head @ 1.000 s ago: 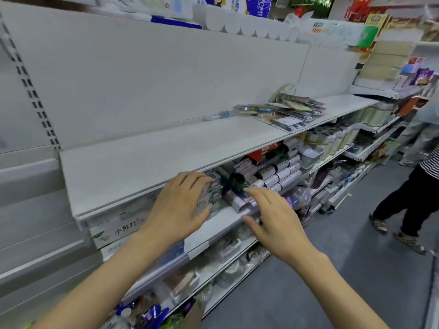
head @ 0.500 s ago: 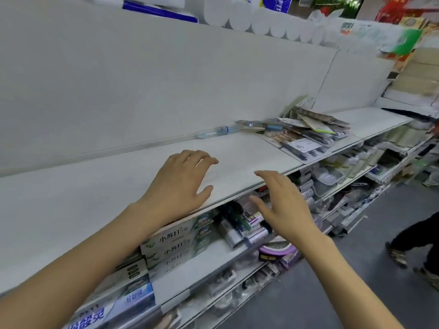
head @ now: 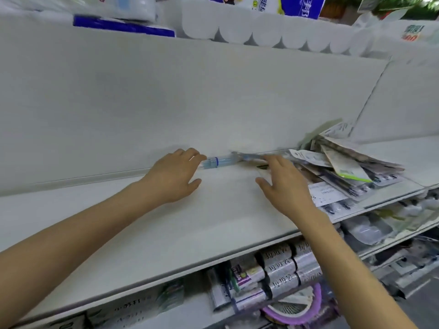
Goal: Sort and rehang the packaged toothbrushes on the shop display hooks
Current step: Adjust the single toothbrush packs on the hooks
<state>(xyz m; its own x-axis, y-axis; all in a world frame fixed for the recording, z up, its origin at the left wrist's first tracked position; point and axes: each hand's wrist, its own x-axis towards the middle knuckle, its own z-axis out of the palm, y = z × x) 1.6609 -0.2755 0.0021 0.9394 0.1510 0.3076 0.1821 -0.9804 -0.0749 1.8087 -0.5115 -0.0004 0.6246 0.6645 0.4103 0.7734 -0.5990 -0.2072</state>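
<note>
A clear tube with a blue band (head: pixel 217 161) lies along the back of the white shelf (head: pixel 166 224). My left hand (head: pixel 177 175) hovers over the shelf, fingers spread, its fingertips at the tube's left end. My right hand (head: pixel 283 181) is stretched out flat, fingertips over a thin packaged toothbrush (head: pixel 247 156) lying beside the tube. A loose pile of packaged toothbrushes (head: pixel 344 169) sits on the shelf just right of my right hand. No display hooks are visible on the bare back panel.
Toilet-paper rolls (head: pixel 261 32) line the top shelf above the white back panel (head: pixel 190 96). Below the shelf edge stand silver tube packs (head: pixel 282 269) and boxed goods. A purple ring item (head: pixel 308 309) lies lower down.
Both hands have risen from the lower shelf of boxed goods and reached forward across the white shelf to its back. The view has swung up and closer to the shelf.
</note>
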